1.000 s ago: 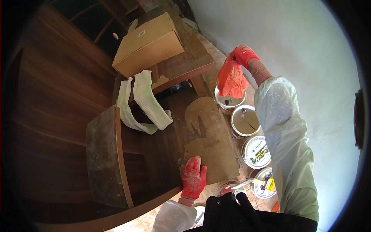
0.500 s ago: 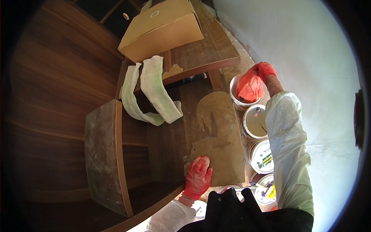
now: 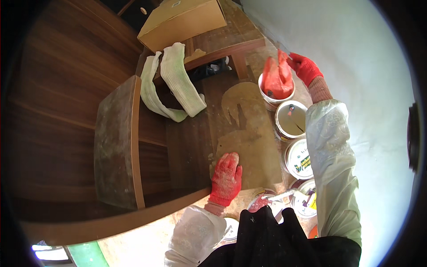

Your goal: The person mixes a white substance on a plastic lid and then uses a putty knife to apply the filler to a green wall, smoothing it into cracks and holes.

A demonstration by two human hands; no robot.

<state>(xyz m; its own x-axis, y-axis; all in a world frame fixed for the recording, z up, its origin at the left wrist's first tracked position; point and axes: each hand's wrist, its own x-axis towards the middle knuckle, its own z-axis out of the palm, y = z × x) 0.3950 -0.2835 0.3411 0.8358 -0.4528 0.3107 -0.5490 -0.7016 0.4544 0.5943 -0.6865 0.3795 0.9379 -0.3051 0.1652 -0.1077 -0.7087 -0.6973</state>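
My left hand (image 3: 226,178), in a dusty red glove, lies flat with its fingers stretched out on a brown wooden panel (image 3: 262,173) with a paler, ragged patch. My right hand (image 3: 306,69), also gloved in red, is closed at the far right near the wall. A thin greyish strip (image 3: 284,50) juts from its fingers; its kind is unclear. Just left of that hand, a red plastic bag (image 3: 278,78) stands in a white bucket (image 3: 276,99), its top pulled upward. Whether the fingers still touch the bag cannot be told.
Nearer me stand an open bucket of murky liquid (image 3: 291,119), a lidded white tub (image 3: 299,159) and another tub (image 3: 307,200) with a brush-like tool across it. A ribbed pale green cloth (image 3: 180,82) hangs over the wooden frame. Beyond is a cardboard box (image 3: 187,24).
My right hand has drawn back from the red bag, which has gone from bunched under it to standing upright. The thin strip now shows. The view has shifted; my left hand stays on the panel.
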